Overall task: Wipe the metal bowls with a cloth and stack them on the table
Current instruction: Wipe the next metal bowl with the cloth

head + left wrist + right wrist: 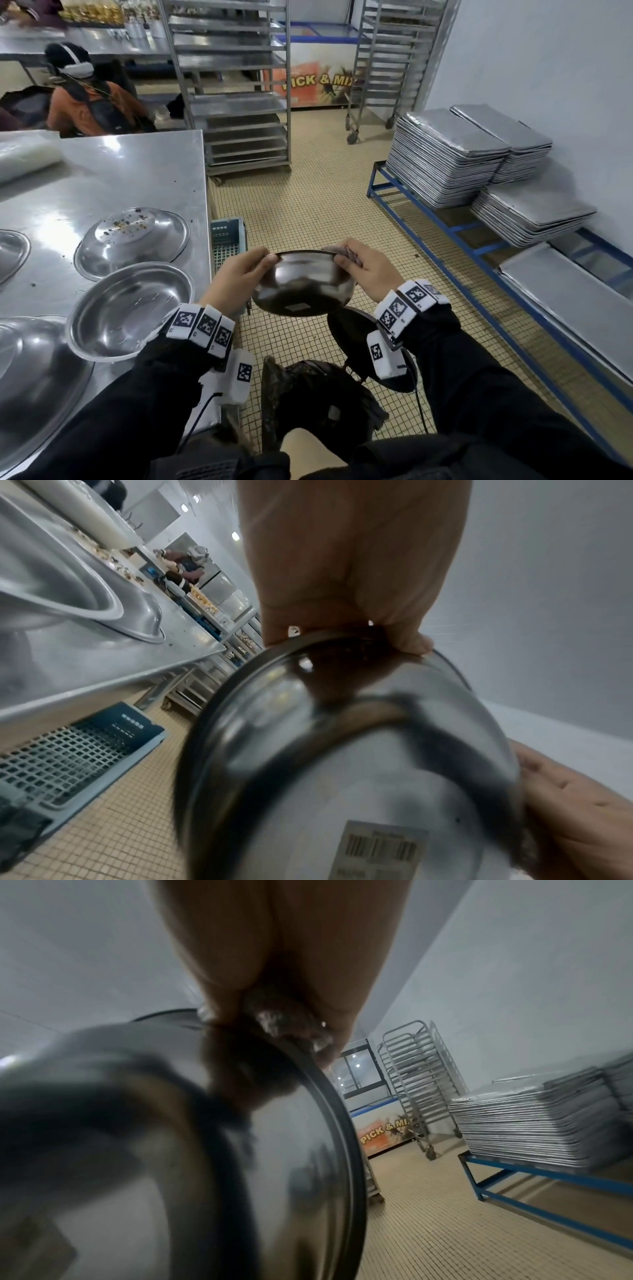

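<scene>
A person's left hand (236,277) gripped the rim of a metal bowl (303,286) held over the floor, the right hand (364,270) pinching a cloth (337,251) against its far rim, while several bowls (132,308) lay unstacked on the table (137,161), one (133,236) seemingly crumb-flecked, suggesting much remained.

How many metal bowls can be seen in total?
5: one shiny steel bowl held in both hands, four on the steel table: inverted dirty, upright, large nearest, left edge. More may lie off-frame.
</scene>
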The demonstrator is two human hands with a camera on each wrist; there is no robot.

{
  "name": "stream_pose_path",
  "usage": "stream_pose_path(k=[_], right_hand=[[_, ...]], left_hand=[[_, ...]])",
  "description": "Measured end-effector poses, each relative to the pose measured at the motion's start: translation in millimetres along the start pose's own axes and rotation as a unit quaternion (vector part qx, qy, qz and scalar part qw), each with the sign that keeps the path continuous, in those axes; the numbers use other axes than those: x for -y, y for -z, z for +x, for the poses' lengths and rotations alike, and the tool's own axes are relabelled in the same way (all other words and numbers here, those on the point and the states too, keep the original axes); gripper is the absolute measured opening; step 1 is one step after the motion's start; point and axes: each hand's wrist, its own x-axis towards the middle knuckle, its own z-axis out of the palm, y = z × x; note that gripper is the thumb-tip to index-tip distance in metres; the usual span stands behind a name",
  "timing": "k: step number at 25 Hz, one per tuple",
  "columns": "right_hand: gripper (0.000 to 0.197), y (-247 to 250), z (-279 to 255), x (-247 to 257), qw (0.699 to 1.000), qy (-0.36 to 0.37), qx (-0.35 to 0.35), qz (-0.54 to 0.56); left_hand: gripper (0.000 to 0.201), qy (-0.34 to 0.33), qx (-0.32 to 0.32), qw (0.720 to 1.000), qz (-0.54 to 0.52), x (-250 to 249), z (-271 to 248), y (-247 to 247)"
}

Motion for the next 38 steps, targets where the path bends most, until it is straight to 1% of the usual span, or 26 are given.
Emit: stream_pose_path(k=[2,4,5,6,7,9,11,12,13,14,15,16,18,19,20,21,22,24,26,28,30,32,34,36,38], right_hand=[[0.021,-4,1,-4,0.996,-0.003,-0.079,-0.04],[0.027,-8,1,-6,0.987,-0.016,-0.161,-0.017],[0.031,-11,0,-7,0.983,-0.029,-0.183,-0.005],[0.035,-15,-2,-9,0.982,-0.042,-0.185,0.003],[0.038,-22,-5,-10,0.984,-0.049,-0.171,0.007],[0.045,-40,-11,-11,0.992,-0.037,-0.121,0.007],[0.05,-66,-17,-3,0.998,0.008,-0.058,-0.021],[0.051,-78,-18,4,0.997,0.044,-0.046,-0.044],[0.052,-86,-15,13,0.994,0.079,-0.052,-0.062],[0.053,-89,-8,22,0.99,0.101,-0.067,-0.072],[0.053,-88,3,31,0.988,0.104,-0.086,-0.076],[0.053,-84,16,36,0.987,0.091,-0.105,-0.078],[0.053,-66,41,35,0.988,0.032,-0.126,-0.079],[0.052,-56,47,30,0.989,0.0,-0.124,-0.08],[0.051,-49,48,21,0.99,-0.017,-0.116,-0.08],[0.051,-44,44,11,0.991,-0.013,-0.105,-0.084],[0.051,-41,35,0,0.992,0.007,-0.09,-0.093],[0.052,-43,13,-18,0.984,0.069,-0.059,-0.152],[0.053,-55,-4,-20,0.967,0.129,-0.052,-0.212],[0.053,-71,-8,-5,0.961,0.16,-0.064,-0.214],[0.054,-78,2,18,0.968,0.153,-0.085,-0.179],[0.053,-73,20,29,0.975,0.113,-0.123,-0.146],[0.054,-57,35,28,0.976,0.068,-0.164,-0.126],[0.054,-41,36,17,0.976,0.037,-0.18,-0.115],[0.054,-37,21,4,0.974,0.044,-0.19,-0.115]], left_hand=[[0.022,0.011,-0.008,1.0,-0.011,-4,-1,-7],[0.023,0.03,-0.018,0.998,-0.044,-2,0,-11],[0.025,0.045,-0.029,0.996,-0.073,-2,2,-13],[0.026,0.056,-0.043,0.992,-0.105,-4,3,-14],[0.027,0.061,-0.059,0.987,-0.134,-6,4,-15],[0.028,0.077,-0.093,0.975,-0.186,-11,7,-17],[0.029,0.126,-0.143,0.946,-0.263,-16,12,-15],[0.03,0.149,-0.161,0.928,-0.299,-19,15,-12],[0.031,0.161,-0.174,0.915,-0.327,-20,17,-10],[0.031,0.161,-0.182,0.908,-0.342,-23,18,-8],[0.03,0.154,-0.189,0.905,-0.348,-26,18,-7],[0.03,0.143,-0.195,0.906,-0.348,-30,17,-6],[0.029,0.134,-0.206,0.904,-0.35,-35,18,-4],[0.028,0.137,-0.211,0.901,-0.353,-36,19,-3],[0.027,0.142,-0.216,0.897,-0.358,-36,20,-2],[0.027,0.149,-0.221,0.893,-0.363,-37,20,0],[0.027,0.156,-0.224,0.889,-0.367,-36,21,3],[0.027,0.166,-0.234,0.885,-0.367,-34,24,6],[0.027,0.174,-0.24,0.884,-0.361,-34,24,7],[0.026,0.173,-0.239,0.886,-0.358,-35,25,3],[0.027,0.159,-0.237,0.89,-0.356,-39,24,-1],[0.029,0.143,-0.234,0.891,-0.362,-42,23,-4],[0.029,0.137,-0.232,0.89,-0.367,-41,23,-1],[0.029,0.139,-0.23,0.888,-0.374,-38,23,3],[0.028,0.147,-0.229,0.879,-0.391,-37,22,7]])
